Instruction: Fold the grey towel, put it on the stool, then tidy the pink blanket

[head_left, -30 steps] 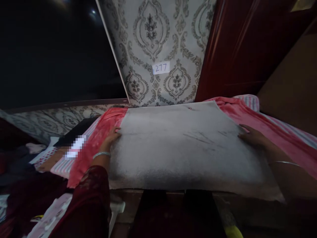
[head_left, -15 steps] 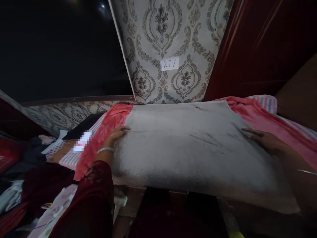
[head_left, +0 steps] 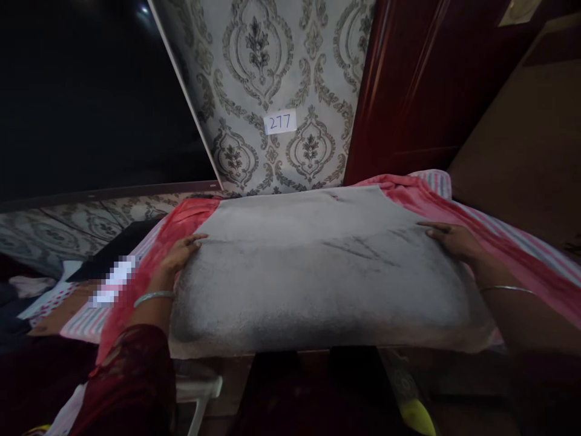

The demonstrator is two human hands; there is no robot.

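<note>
A grey plush cloth [head_left: 290, 272] lies spread flat, its near edge hanging over the front of the surface below. A faint crease runs across it between my two hands. My left hand [head_left: 184, 251] is at the cloth's left edge, with fingertips pinched on the border and a bracelet at the wrist. On the opposite edge, my right hand [head_left: 454, 241] has thumb and index finger closed at the border, the index stretched inward. Under the grey cloth, a pink-red cloth [head_left: 422, 203] with striped parts shows on both sides.
A large dark screen [head_left: 91, 97] stands at the back left. Patterned wallpaper with a paper label [head_left: 280, 122] is behind the cloth, beside a dark red wooden panel [head_left: 408, 91]. Piled clothes lie at the left, a white stool [head_left: 197, 387] below, and something yellow [head_left: 417, 418] at the lower right.
The view has swung to the right, so the scene sits further left. My right hand and the cloth's near right corner have come inward, and that hand's fingers look more closed.
</note>
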